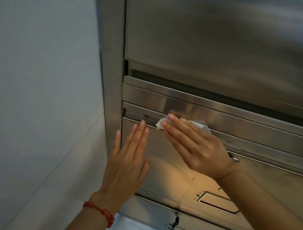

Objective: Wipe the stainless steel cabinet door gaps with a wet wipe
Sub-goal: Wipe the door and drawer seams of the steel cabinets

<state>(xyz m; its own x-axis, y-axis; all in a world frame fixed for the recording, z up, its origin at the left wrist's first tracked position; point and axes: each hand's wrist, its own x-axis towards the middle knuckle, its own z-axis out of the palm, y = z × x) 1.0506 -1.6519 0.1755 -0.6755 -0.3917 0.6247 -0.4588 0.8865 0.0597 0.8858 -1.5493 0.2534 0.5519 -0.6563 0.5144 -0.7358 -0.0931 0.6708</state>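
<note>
A person's right hand (197, 146), fingers straight and laid flat, presses a crumpled white wet wipe (161, 123) against the horizontal gap (141, 120) at the top edge of a brushed stainless steel cabinet door (163, 167), at the centre of the frame. The wipe shows at the fingertips and again as a white fold just past the knuckles, lying along the dark seam under a steel ledge (227, 120). The left hand (127, 165), at lower centre-left, is flat and holds nothing; its straight fingers rest on the door's left side, their tips at the same seam, just beside the wipe. A red cord bracelet (102, 213) circles the left wrist. A small round lock (234, 159) sits just beside the right wrist. Above, a larger steel panel (215, 38) fills the upper right of the frame; a pale grey tiled wall (37, 89) takes the left.
</note>
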